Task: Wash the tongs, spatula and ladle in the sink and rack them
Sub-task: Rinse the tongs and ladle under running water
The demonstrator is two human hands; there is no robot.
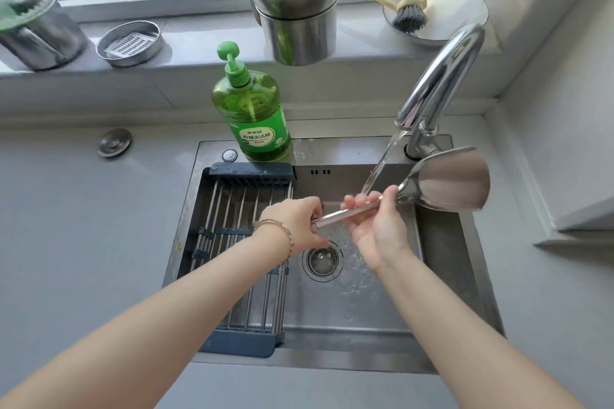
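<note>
A steel spatula [452, 179] is held across the sink [445, 276], its broad blade pointing right and raised above the sink's right rim. My left hand [295, 222] grips the end of the handle. Further up the handle, my right hand [375, 222] curls its fingers round the shaft, just below the blade's neck. Water runs from the tap [442, 76] onto the handle where my right fingers are. The drying rack [239, 242] spans the sink's left half and holds nothing. No tongs or ladle are in view.
A green dish-soap bottle [252, 109] stands at the sink's back rim. On the window ledge are stacked steel pots [292, 0], a small steel dish [129, 43], a lidded container [36, 30] and a dish brush [405, 13]. The drain [321, 261] sits below my hands. Grey countertop surrounds the sink.
</note>
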